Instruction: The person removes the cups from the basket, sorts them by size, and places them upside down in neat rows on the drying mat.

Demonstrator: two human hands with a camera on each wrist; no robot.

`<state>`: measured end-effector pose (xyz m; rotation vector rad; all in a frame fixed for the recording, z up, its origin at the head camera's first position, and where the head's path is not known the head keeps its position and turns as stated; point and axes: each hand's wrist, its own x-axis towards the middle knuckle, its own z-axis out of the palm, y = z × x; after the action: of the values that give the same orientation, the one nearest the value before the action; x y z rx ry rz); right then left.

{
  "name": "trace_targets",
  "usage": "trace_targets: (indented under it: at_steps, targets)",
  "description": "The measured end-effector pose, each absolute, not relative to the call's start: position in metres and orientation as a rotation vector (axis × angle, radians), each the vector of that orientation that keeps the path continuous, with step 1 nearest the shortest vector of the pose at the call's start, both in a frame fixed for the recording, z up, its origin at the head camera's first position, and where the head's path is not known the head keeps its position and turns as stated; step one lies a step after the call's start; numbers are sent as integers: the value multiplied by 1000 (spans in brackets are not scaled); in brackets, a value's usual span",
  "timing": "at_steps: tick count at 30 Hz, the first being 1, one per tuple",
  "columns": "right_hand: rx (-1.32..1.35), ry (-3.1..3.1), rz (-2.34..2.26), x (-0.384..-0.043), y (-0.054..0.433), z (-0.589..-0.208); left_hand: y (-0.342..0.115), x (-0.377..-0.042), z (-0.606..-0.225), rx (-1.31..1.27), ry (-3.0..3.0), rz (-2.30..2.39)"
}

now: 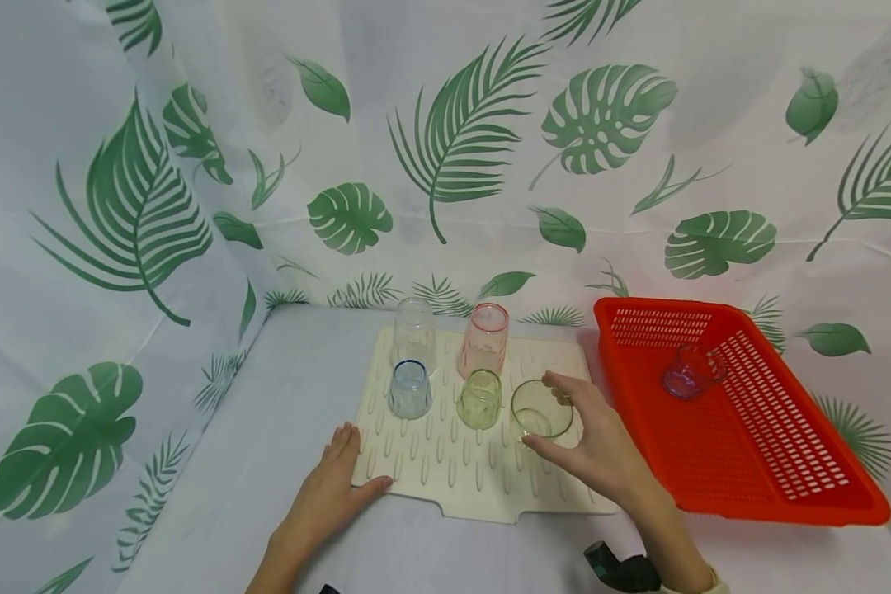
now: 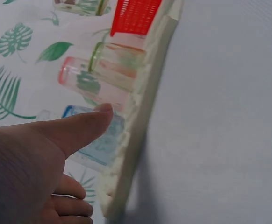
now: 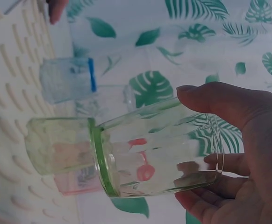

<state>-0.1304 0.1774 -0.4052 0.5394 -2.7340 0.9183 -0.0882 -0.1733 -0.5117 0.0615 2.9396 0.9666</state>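
Observation:
My right hand (image 1: 601,437) holds a clear green-tinted glass (image 3: 159,154) over the right part of a cream ribbed drying mat (image 1: 483,503). Thumb and fingers pinch one end of the glass. Its thick green-ringed end faces the mat in the right wrist view. Beside it on the mat stands a smaller green glass (image 1: 479,400). A blue-ringed glass (image 1: 410,392) stands to the left of that. Behind are a pink glass (image 1: 483,342) and a clear glass (image 1: 414,334). My left hand (image 1: 327,487) rests at the mat's left front corner, thumb spread out.
A red perforated basket (image 1: 720,462) stands right of the mat. Inside it lies a purple glass (image 1: 686,375). White cloth with green leaves (image 1: 490,231) hangs behind and on the left. A dark device (image 1: 624,569) shows by the right forearm.

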Motion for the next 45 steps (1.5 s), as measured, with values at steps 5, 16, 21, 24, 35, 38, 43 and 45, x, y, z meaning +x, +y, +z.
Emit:
trace_targets:
  at_steps: [5,16,21,24,35,38,43,45]
  targets:
    - [556,-2744,921,-129,174,-406,-168,-92,-494,82,2989,1015]
    - [662,-2737,934,-121,160,-405,-145,-92,-445,227,2961,1117]
    - [726,-2727,957,-118,155,-405,-134,-92,-435,338,2900,1159]
    - [763,-2729,973,-117,151,-405,-128,-93,-433,408,2851,1170]
    - [832,-2782,1031,-108,140,-406,-110,-97,-429,691,2679,1249]
    - [863,-2775,1054,-107,138,-406,-108,-96,-430,737,2620,1298]
    - [911,-2764,1024,-106,136,-408,-106,-96,-432,786,2603,1299]
    - [926,-2762,1008,-106,136,-408,-105,-97,-433,795,2607,1290]
